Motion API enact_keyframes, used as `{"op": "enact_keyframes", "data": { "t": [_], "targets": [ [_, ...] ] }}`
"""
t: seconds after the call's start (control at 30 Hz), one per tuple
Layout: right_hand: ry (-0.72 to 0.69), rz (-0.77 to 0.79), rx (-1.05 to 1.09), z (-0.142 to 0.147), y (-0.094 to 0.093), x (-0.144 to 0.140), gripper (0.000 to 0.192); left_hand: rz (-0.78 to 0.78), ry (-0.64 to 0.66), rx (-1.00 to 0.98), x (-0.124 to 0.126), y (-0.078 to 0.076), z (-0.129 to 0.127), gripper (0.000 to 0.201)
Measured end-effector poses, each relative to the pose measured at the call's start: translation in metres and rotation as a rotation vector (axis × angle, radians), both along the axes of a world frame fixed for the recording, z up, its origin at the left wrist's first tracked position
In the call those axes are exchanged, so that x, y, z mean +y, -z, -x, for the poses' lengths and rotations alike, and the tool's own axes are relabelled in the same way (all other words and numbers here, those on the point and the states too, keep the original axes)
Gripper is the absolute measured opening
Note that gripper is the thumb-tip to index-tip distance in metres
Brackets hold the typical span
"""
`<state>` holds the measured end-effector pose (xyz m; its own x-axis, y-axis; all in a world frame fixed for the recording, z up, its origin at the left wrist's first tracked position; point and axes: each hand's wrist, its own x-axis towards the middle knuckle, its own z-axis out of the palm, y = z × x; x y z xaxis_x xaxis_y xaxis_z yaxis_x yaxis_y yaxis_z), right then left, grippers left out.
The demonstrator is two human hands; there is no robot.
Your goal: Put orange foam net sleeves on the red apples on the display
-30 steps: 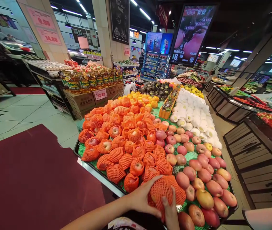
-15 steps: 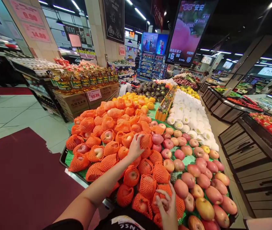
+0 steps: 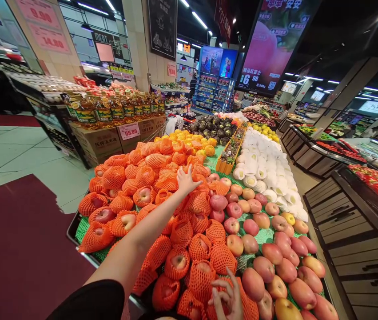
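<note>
My left hand stretches far over the pile of apples in orange foam nets, fingers spread and nothing in its grip. Its fingertips are close to the netted apples near the back of the pile; whether they touch cannot be made out. Low in the view, my right hand hovers over the netted apples at the front, its fingers apart and slightly curled, holding nothing. Bare red apples lie on the green mat just to its right.
White-netted fruit, dark netted fruit and orange fruit fill the far part of the stand. Oil bottles on cartons stand to the left. A wooden-fronted counter runs along the right, across an aisle.
My left hand's fingers have opened from a curled hold near a netted apple to a spread, and the hand reaches slightly farther. The right hand stays low, a little further down in view.
</note>
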<state>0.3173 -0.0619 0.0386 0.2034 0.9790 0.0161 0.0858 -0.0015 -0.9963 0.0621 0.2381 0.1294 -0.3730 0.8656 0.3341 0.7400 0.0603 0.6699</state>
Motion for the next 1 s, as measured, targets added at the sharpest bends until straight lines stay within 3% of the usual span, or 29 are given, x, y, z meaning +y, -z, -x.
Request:
{"op": "enact_keyframes", "data": {
  "t": [0.07, 0.17, 0.23, 0.33, 0.37, 0.43, 0.5, 0.57, 0.63, 0.67, 0.83, 0.93, 1.0],
  "targets": [
    [0.008, -0.033, -0.018, 0.001, 0.003, -0.002, 0.068, 0.076, 0.043, 0.000, 0.013, -0.001, 0.007, 0.063],
    [0.041, -0.116, -0.060, 0.002, 0.006, -0.004, 0.066, 0.034, 0.112, 0.024, 0.012, -0.006, 0.008, 0.027],
    [0.063, -0.152, -0.061, 0.000, 0.004, -0.005, 0.064, -0.061, 0.079, 0.022, -0.001, -0.010, 0.002, 0.022],
    [0.057, -0.166, -0.036, -0.007, -0.005, -0.007, 0.056, -0.352, 0.048, 0.041, -0.035, -0.007, -0.020, 0.022],
    [0.035, -0.163, -0.037, -0.009, -0.009, -0.008, 0.054, -0.452, 0.103, 0.083, -0.050, -0.001, -0.030, 0.021],
    [-0.022, -0.148, -0.056, -0.013, -0.018, -0.010, 0.049, -0.555, 0.346, 0.235, -0.084, 0.014, -0.051, 0.022],
    [-0.060, -0.137, -0.084, -0.015, -0.025, -0.014, 0.044, -0.498, 0.654, 0.405, -0.118, 0.032, -0.071, 0.031],
    [-0.076, -0.134, -0.107, -0.015, -0.031, -0.017, 0.039, -0.360, 0.843, 0.480, -0.147, 0.046, -0.085, 0.055],
    [-0.091, -0.136, -0.123, -0.015, -0.035, -0.021, 0.034, -0.266, 0.870, 0.459, -0.167, 0.053, -0.092, 0.079],
    [-0.094, -0.139, -0.131, -0.015, -0.037, -0.023, 0.032, -0.259, 0.848, 0.429, -0.174, 0.053, -0.092, 0.081],
    [-0.082, -0.099, -0.163, -0.020, -0.039, -0.029, 0.029, -0.480, 0.754, 0.209, -0.203, 0.034, -0.087, 0.062],
    [-0.094, -0.044, -0.021, -0.025, -0.033, -0.031, 0.043, -0.569, 0.988, 0.047, -0.231, 0.026, -0.088, 0.056],
    [-0.054, -0.009, 0.109, -0.026, -0.027, -0.032, 0.056, -0.474, 1.217, -0.088, -0.251, 0.026, -0.091, 0.051]
  ]
}}
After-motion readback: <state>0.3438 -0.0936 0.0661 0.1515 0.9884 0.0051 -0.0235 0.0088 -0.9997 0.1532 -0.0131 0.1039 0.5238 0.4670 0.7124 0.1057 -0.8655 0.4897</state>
